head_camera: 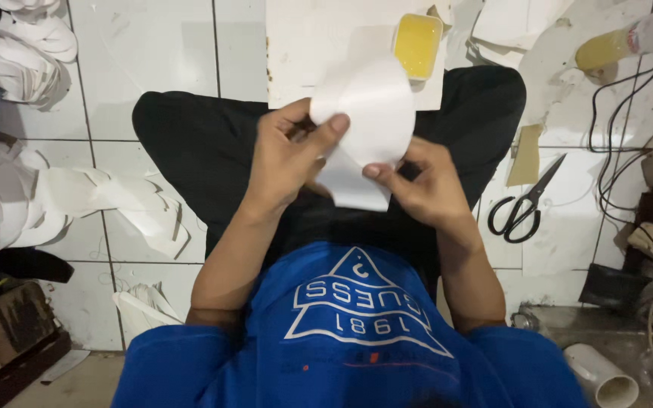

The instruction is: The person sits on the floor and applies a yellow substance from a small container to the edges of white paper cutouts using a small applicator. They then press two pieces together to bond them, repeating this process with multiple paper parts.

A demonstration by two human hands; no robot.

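A curved white paper piece [364,113] is being held up over the lap by both hands. It is being pinched near its top left edge by the left hand [285,162], with the thumb pressed on the front and the fingers curled behind. Its lower part is being pinched by the right hand [417,185], thumb on the front, fingers tucked under. The paper is bent into a rounded shape, and a flat part is hanging down between the two hands.

A small yellow tub [418,45] is sitting on a white board [304,45] just past the paper. Black scissors [524,204] are lying on the tiled floor [153,53] to the right, well apart from the hands. Piles of cut white paper shapes [32,53] are lying to the left. A white pipe piece [602,374] is lying at the bottom right.
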